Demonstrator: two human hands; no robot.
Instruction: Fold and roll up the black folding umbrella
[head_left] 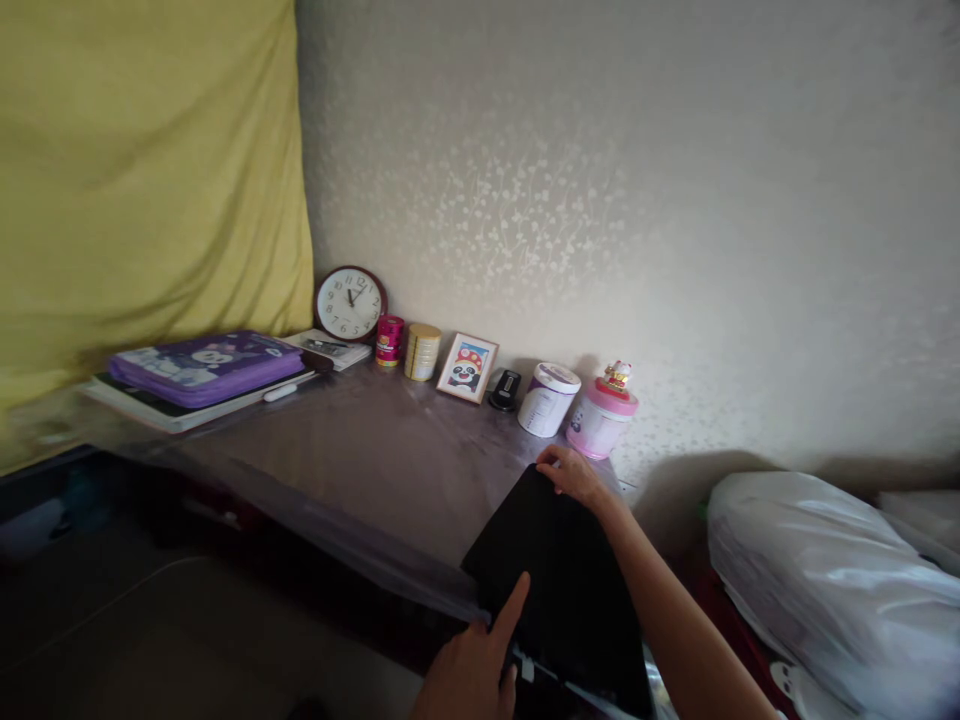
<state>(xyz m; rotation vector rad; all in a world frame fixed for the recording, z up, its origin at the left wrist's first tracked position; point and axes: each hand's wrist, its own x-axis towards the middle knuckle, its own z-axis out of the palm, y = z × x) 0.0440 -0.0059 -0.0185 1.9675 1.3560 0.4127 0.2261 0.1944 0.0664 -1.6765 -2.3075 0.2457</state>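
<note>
A thin, flat black panel [570, 590] lies over the right end of the table, its near part reaching past the front edge. Whether it is a laptop or a mat I cannot tell. My right hand [571, 474] pinches its far edge between thumb and fingers. At the near left edge, my left hand [476, 655] grips the panel, with the index finger stretched along its top and the other fingers partly hidden below. A small white piece [527, 668] shows beside my left fingers, too dim to name.
Along the wall stand a round clock [351, 303], a pink can [389, 341], a yellow can [422, 353], a panda picture frame [468, 368], a white tub [549, 400] and a pink tub [600, 418]. A purple case [206, 368] lies left; a white bag [832, 580] bulges right.
</note>
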